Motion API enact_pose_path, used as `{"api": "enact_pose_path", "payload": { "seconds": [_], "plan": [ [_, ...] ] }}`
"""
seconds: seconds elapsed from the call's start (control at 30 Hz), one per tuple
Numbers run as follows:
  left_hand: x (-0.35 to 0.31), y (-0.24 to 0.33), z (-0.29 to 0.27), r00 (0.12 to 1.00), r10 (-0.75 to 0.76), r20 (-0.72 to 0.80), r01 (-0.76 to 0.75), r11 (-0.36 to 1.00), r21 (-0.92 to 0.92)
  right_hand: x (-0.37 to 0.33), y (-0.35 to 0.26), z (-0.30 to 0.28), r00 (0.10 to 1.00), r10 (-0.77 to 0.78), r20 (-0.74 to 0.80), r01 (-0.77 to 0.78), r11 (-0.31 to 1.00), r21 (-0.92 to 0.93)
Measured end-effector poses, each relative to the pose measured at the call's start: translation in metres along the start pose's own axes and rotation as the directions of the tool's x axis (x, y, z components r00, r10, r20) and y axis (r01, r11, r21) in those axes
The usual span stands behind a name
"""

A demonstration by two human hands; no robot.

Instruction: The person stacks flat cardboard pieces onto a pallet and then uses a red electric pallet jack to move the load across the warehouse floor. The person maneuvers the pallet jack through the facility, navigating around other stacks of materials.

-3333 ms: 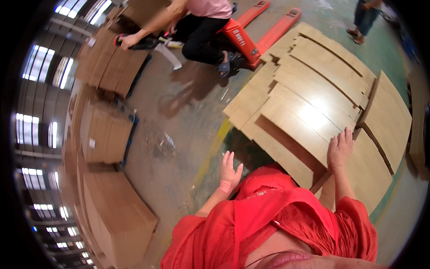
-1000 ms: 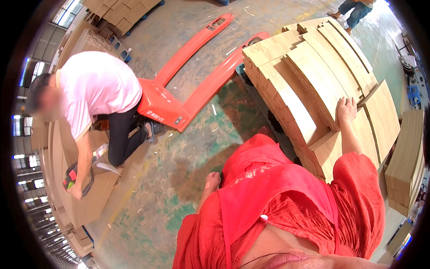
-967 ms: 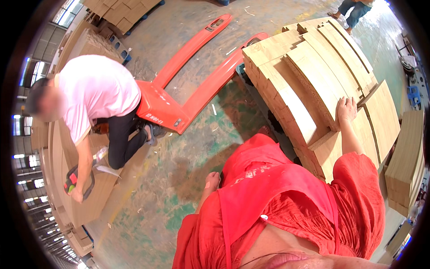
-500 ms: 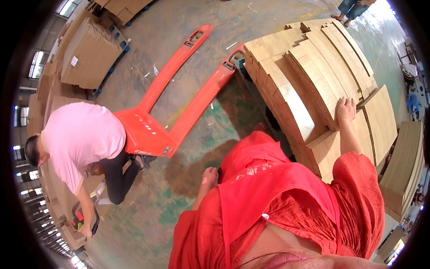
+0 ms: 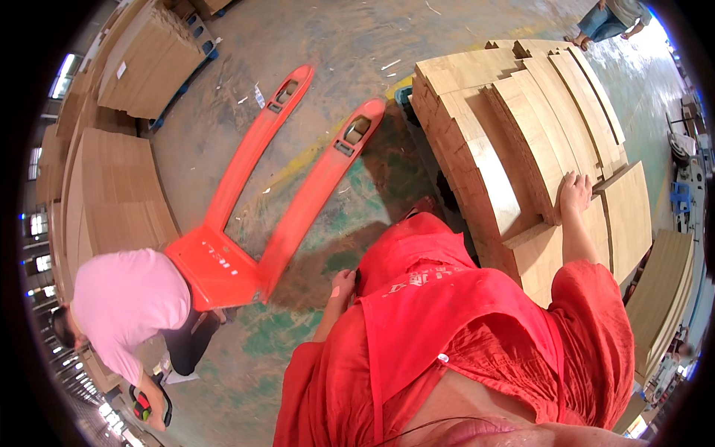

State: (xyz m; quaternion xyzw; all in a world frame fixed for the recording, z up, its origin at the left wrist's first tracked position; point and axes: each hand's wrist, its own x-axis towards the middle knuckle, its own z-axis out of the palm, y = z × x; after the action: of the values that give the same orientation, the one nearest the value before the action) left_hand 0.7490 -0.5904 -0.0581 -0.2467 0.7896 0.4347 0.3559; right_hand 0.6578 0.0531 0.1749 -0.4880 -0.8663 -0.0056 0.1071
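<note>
The person's red apron (image 5: 447, 313) filled the lower middle of the view and hid most of both forearms, along with the floor directly below. The left hand (image 5: 344, 287) hung beside the apron's edge, half covered by it; its fingers pointed down and looked loose, holding nothing, though the fingertips were hard to make out. The right hand (image 5: 575, 195) lay flat, fingers spread and relaxed, on top of a stack of curved wooden boards (image 5: 514, 141), near the stack's closer edge, pressing on the wood rather than gripping it. The stack stood to the person's right, its far end bent by the lens and its base hidden in shadow.

An orange pallet jack (image 5: 261, 216) lay on the floor just left of the stack, its two forks pointing away from the person, one fork tip close to the stack's corner. A co-worker in a pink shirt (image 5: 130, 298) bent over at the jack's head end, partly cut off by the dark rim of the view; a dark tool with a red part (image 5: 145, 406) sat in that worker's hand, too small to identify.

The concrete floor (image 5: 357, 45) was worn grey with patches of green paint and scattered scraps. More piles of flat boards (image 5: 112, 194) stood along the left side, and another person's legs (image 5: 603, 18) showed at the top right edge.
</note>
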Motion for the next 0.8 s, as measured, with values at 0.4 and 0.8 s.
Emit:
{"api": "enact_pose_path", "payload": {
  "seconds": [0.4, 0.8],
  "plan": [
    [0.01, 0.015, -0.02, 0.983, 0.183, 0.031, -0.185, 0.979, 0.085, 0.0, 0.001, 0.001, 0.999, -0.009, -0.053, 0.006, 0.999, -0.048],
    [0.129, 0.177, -0.079, 0.99, 0.076, 0.12, -0.087, 0.992, 0.095, -0.001, 0.003, -0.001, 0.997, -0.071, -0.039, 0.065, 0.989, -0.136]
  ]
}}
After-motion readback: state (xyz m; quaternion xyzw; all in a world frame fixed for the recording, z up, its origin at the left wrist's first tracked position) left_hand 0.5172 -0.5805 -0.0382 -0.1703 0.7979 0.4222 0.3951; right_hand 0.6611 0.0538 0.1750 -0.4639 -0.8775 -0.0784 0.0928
